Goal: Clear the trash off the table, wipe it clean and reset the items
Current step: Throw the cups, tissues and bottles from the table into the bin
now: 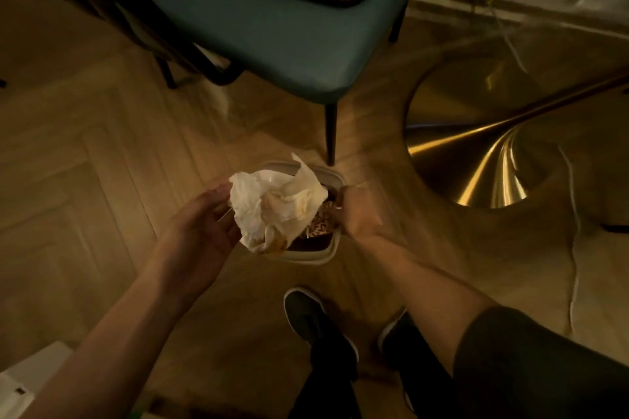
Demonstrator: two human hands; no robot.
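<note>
Crumpled white napkin wad (272, 207), stained brownish, hangs over open top of small beige bin (306, 258) w/ dark contents.

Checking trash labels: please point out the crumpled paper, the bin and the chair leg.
crumpled paper (272, 204), head view, middle of the wad.
bin (306, 258), head view, near rim.
chair leg (331, 133), head view, mid-shaft.

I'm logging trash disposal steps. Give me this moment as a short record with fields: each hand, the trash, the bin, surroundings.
left hand: at the crumpled white paper, grip unclear
right hand: curled at the bin's right rim, blurred
bin: on the wooden floor, under the paper, already holds scraps
nearby: teal chair, gold table base
</note>
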